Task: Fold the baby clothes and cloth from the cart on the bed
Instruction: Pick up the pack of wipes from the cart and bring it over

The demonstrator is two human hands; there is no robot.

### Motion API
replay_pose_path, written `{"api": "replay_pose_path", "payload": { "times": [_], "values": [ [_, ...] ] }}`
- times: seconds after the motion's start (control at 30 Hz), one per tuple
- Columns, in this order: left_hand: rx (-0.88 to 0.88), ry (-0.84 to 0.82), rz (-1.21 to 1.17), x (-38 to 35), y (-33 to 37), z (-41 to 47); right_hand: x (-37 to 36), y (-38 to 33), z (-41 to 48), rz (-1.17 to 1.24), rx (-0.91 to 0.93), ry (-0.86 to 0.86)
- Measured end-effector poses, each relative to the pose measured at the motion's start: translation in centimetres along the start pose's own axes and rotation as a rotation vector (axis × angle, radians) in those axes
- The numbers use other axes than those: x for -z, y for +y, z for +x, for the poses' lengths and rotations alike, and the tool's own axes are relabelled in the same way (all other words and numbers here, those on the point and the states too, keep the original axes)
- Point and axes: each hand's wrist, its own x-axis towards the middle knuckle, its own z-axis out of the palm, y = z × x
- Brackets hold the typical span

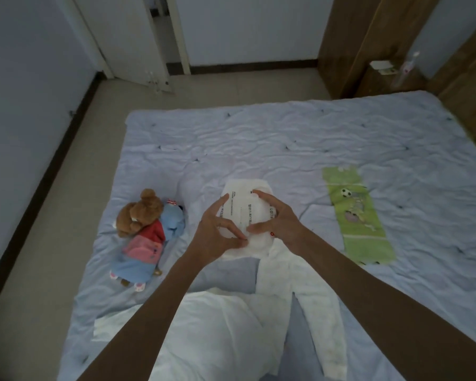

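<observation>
A white diaper-like pad (245, 213) with printed text lies in the middle of the pale blue bed (286, 141). My left hand (217, 229) presses on its left and lower edge with fingers spread. My right hand (278, 218) rests on its right side, fingers spread, thumb at the lower middle. A white baby garment (294, 284) with a long sleeve stretches from under the pad toward me. A bulky white cloth (212, 334) lies nearest me, partly under my left forearm. A folded green cloth (357, 215) with a football print lies flat to the right.
A brown teddy bear in red and blue clothes (143, 237) lies on the bed's left side, next to a blue soft toy (172, 218). Beige floor runs along the left edge. A wooden bedside cabinet (382, 81) and a white door (138, 42) stand beyond the bed.
</observation>
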Motion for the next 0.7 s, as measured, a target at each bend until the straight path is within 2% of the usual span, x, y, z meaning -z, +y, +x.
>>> {"api": "replay_pose_path", "payload": {
  "times": [0.13,0.4,0.7],
  "values": [
    [0.071,0.003,-0.07,-1.7,-7.4,0.9,-0.9,4.8,5.1,-0.034,-0.043,-0.013],
    [0.162,0.009,-0.023,-7.1,-21.6,3.4,-0.6,17.0,15.8,-0.058,-0.093,-0.042],
    [0.227,-0.006,-0.018,-12.6,-31.5,6.5,1.5,28.4,24.8,-0.056,-0.165,-0.081]
  ]
}}
